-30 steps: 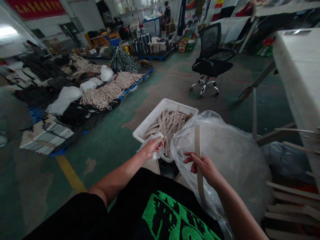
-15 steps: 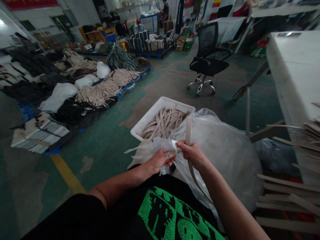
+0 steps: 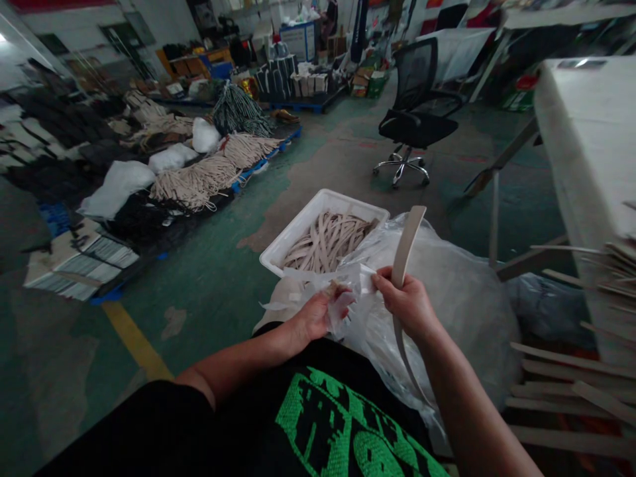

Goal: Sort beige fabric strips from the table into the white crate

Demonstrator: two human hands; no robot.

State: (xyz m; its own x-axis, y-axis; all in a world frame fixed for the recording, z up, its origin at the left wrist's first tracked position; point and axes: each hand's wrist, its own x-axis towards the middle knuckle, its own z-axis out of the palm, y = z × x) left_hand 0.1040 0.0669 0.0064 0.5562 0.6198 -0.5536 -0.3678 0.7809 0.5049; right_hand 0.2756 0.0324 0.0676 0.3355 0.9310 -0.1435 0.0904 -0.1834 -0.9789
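Observation:
My right hand is closed around a long beige strap; its top end stands up and the rest hangs down past the wrist. Thumb and finger of that hand also pinch a small piece of whitish translucent film. My left hand is curled over my lap, holding thin translucent strips, with its fingertips partly covered by them. Just beyond the hands stands a white plastic tub full of loose beige straps. To its right, a large clear plastic bag bulges beside my right forearm.
A white table stands at the right, with several beige strips jutting out below it. A black swivel chair is ahead. Pallets with bundled cords and white bags lie at the left. A person is far back.
My right hand has moved right and away from my left, carrying the strap, which now leans right, and the film piece. My left hand has stayed nearly in place, its fingers now less tightly bunched.

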